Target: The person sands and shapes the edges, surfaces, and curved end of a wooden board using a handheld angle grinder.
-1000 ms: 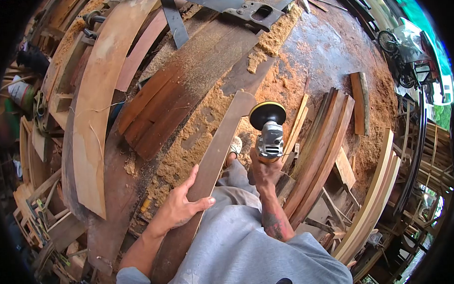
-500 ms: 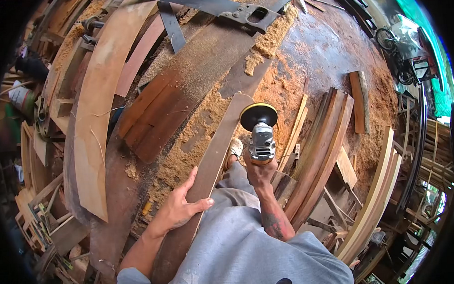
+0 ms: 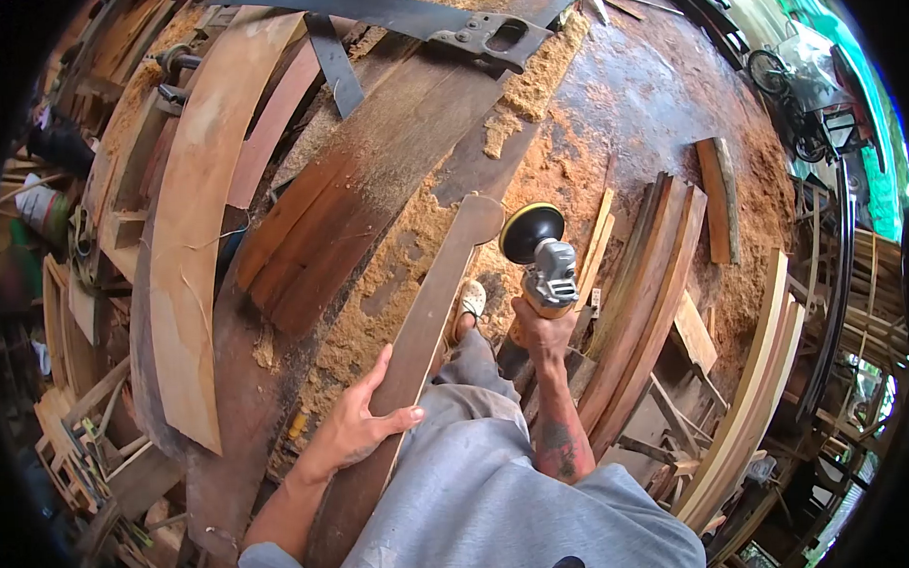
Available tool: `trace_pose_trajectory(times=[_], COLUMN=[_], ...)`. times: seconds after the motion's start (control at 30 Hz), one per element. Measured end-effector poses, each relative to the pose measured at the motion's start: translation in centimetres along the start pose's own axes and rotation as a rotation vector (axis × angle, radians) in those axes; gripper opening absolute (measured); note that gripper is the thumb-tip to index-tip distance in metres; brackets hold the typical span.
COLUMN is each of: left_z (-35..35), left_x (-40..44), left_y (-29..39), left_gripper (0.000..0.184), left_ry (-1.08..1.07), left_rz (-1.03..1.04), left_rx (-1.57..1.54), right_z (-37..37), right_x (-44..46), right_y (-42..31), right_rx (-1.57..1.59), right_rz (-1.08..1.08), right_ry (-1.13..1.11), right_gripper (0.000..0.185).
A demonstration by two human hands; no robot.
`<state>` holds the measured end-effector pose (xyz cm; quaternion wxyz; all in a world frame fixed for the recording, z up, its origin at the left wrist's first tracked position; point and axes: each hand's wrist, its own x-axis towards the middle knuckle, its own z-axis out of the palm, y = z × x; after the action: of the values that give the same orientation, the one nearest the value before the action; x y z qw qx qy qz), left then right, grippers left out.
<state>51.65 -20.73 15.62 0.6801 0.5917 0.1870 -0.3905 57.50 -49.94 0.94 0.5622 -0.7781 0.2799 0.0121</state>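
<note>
My right hand point(image 3: 546, 328) grips the body of an angle grinder point(image 3: 551, 273) fitted with a round black backing pad point(image 3: 533, 231) that has a yellow rim. The pad is tilted and sits just right of the far end of a long brown wooden board point(image 3: 430, 310), seemingly apart from it. The board runs from beside my body to a rounded, knob-like tip. Across its lower part lies my left hand point(image 3: 357, 418), thumb over the top and index finger along the left edge, holding it. The other left fingers are mostly hidden.
A handsaw point(image 3: 466, 33) lies on wide planks point(image 3: 371, 177) at the top. Sawdust point(image 3: 375, 307) covers the bench and floor. Stacked timber point(image 3: 641, 308) is at right, a curved pale board point(image 3: 206, 203) at left. My shoe point(image 3: 472, 300) shows below the board. A motorcycle point(image 3: 794, 102) stands far right.
My right hand has moved the grinder to the right, off the board's tip, and its pad has tilted. The left hand stays in nearly the same place on the board.
</note>
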Motion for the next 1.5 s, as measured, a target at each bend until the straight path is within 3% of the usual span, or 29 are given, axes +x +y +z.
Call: trace_pose_trajectory(times=[0.3, 0.37, 0.5, 0.83, 1.17, 1.5], left_z=[0.0, 0.0, -0.1, -0.5, -0.8, -0.8], left_x=[0.0, 0.0, 0.1, 0.6, 1.1, 1.2], left_y=[1.1, 1.1, 0.8, 0.5, -0.4, -1.0], left_gripper=[0.114, 0.114, 0.114, 0.114, 0.113, 0.115], left_ry=[-0.011, 0.001, -0.001, -0.002, 0.002, 0.014], left_rz=[-0.057, -0.064, -0.056, -0.034, 0.022, 0.047], left_rx=[-0.030, -0.024, -0.072, -0.055, -0.052, -0.059], right_z=[-0.1, 0.2, 0.6, -0.8, -3.0, -1.3], right_x=[-2.1, -2.3, -1.6, 1.9, 5.6, 0.8], right_y=[0.4, -0.8, 0.2, 0.3, -2.5, 0.8], right_rx=[-0.030, -0.144, -0.029, -0.103, -0.049, -0.142], right_rz=[-0.142, -0.111, -0.106, -0.100, 0.054, -0.170], right_ry=[-0.080, -0.105, -0.158, -0.207, -0.318, -0.225], right_gripper=[0.037, 0.036, 0.037, 0.041, 0.028, 0.037])
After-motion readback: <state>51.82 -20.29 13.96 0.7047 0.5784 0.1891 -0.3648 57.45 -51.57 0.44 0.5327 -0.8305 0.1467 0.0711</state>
